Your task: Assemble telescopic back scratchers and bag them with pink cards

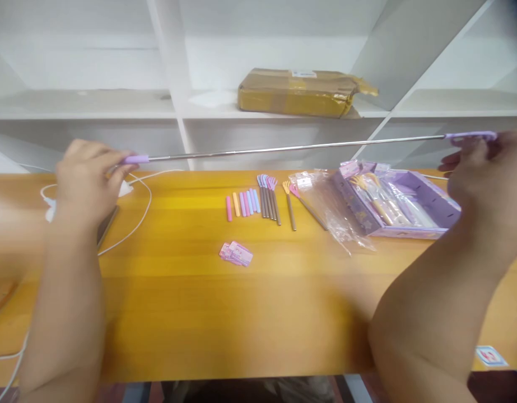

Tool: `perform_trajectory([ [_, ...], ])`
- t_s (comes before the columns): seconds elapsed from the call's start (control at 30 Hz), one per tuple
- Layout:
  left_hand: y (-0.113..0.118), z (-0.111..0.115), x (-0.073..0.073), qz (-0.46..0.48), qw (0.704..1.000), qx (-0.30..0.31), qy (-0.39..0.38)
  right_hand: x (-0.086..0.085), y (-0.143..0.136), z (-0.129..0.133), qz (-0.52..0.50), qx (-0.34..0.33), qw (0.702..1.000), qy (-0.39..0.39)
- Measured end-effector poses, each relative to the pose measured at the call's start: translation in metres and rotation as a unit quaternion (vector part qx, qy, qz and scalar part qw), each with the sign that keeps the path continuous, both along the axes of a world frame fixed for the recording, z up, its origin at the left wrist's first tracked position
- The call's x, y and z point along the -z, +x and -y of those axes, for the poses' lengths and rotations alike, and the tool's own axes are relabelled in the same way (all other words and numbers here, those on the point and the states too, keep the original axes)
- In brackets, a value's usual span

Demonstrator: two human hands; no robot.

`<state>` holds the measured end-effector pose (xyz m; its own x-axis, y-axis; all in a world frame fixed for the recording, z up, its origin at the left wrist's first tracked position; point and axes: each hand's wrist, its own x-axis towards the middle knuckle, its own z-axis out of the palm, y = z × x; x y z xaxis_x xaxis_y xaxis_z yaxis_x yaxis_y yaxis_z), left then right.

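A telescopic back scratcher (258, 150) is drawn out long and held level above the table, its thin metal rod spanning between my hands. My left hand (92, 179) is closed round its purple grip at the left end. At the other end, the fingers of my right hand (476, 157) pinch the purple claw head. Below lie several shortened back scratcher rods (269, 198) with coloured claws, a yellow-clawed one (290, 206) and a pink-clawed one (309, 207). Beside them is a row of coloured handle sleeves (243, 203). Small pink cards (236, 253) lie nearer to me.
On the right, a purple box (409, 230) holds packaged scratchers, with clear plastic bags (331, 204) beside it. White cables (147, 210) run across the left of the table. A taped brown parcel (300, 95) rests on the white shelf (208, 112) behind. A sticker (491, 356) lies front right.
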<state>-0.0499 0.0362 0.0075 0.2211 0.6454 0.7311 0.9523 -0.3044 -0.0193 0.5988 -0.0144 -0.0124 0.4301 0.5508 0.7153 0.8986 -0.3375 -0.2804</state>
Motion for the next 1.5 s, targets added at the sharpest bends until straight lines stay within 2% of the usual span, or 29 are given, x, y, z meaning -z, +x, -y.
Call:
perform_trajectory([
  [0.13, -0.003, -0.002, 0.001, -0.007, 1.000, 0.010, -0.003, -0.012, -0.019, -0.005, -0.113, 0.017, 0.992, -0.058],
  [0.33, -0.002, 0.001, 0.003, -0.047, 0.998, 0.028, -0.014, -0.012, -0.030, -0.008, -0.115, 0.023, 0.989, -0.091],
  [0.5, -0.016, 0.001, 0.002, -0.074, 0.997, 0.033, -0.005, -0.004, -0.015, -0.016, -0.096, -0.008, 0.986, -0.135],
  [0.6, -0.013, -0.001, 0.005, -0.084, 0.996, 0.034, 0.009, -0.008, -0.024, -0.019, -0.062, 0.017, 0.989, -0.132],
  [0.63, -0.004, -0.001, 0.009, -0.083, 0.996, 0.043, 0.013, -0.011, -0.038, -0.020, -0.043, 0.034, 0.988, -0.146],
  [0.7, 0.031, 0.002, 0.021, -0.075, 0.994, 0.076, 0.007, -0.011, -0.085, -0.022, 0.011, 0.046, 0.977, -0.207],
  [0.73, 0.054, 0.005, 0.028, -0.066, 0.992, 0.104, -0.004, -0.009, -0.117, -0.024, 0.035, 0.006, 0.969, -0.245],
  [0.77, 0.077, 0.008, 0.036, -0.063, 0.990, 0.126, -0.028, -0.004, -0.152, -0.025, 0.055, -0.065, 0.958, -0.273],
  [0.83, 0.118, 0.016, 0.049, -0.075, 0.986, 0.112, -0.100, 0.009, -0.216, -0.029, 0.076, -0.157, 0.938, -0.298],
  [0.9, 0.138, 0.023, 0.056, -0.079, 0.983, 0.090, -0.138, 0.021, -0.257, -0.034, 0.081, -0.188, 0.930, -0.304],
  [0.93, 0.141, 0.025, 0.057, -0.078, 0.982, 0.085, -0.151, 0.025, -0.266, -0.035, 0.086, -0.216, 0.924, -0.303],
  [1.0, 0.135, 0.026, 0.056, -0.072, 0.978, 0.083, -0.177, 0.028, -0.263, -0.035, 0.079, -0.252, 0.918, -0.294],
  [1.07, 0.127, 0.026, 0.057, -0.069, 0.972, 0.079, -0.212, 0.028, -0.239, -0.033, 0.052, -0.260, 0.919, -0.293],
  [1.13, 0.124, 0.025, 0.061, -0.074, 0.964, 0.069, -0.245, 0.031, -0.208, -0.033, 0.023, -0.235, 0.923, -0.303],
  [1.2, 0.127, 0.025, 0.067, -0.079, 0.959, 0.058, -0.266, 0.040, -0.177, -0.034, 0.006, -0.182, 0.933, -0.312],
  [1.33, 0.134, 0.026, 0.078, -0.069, 0.953, 0.060, -0.287, 0.078, -0.128, -0.025, -0.006, -0.086, 0.942, -0.324],
  [1.43, 0.134, 0.026, 0.080, -0.057, 0.953, 0.067, -0.291, 0.108, -0.102, -0.014, -0.025, -0.064, 0.930, -0.360],
  [1.5, 0.133, 0.026, 0.081, -0.047, 0.953, 0.064, -0.291, 0.122, -0.086, -0.012, -0.034, -0.068, 0.921, -0.381],
])
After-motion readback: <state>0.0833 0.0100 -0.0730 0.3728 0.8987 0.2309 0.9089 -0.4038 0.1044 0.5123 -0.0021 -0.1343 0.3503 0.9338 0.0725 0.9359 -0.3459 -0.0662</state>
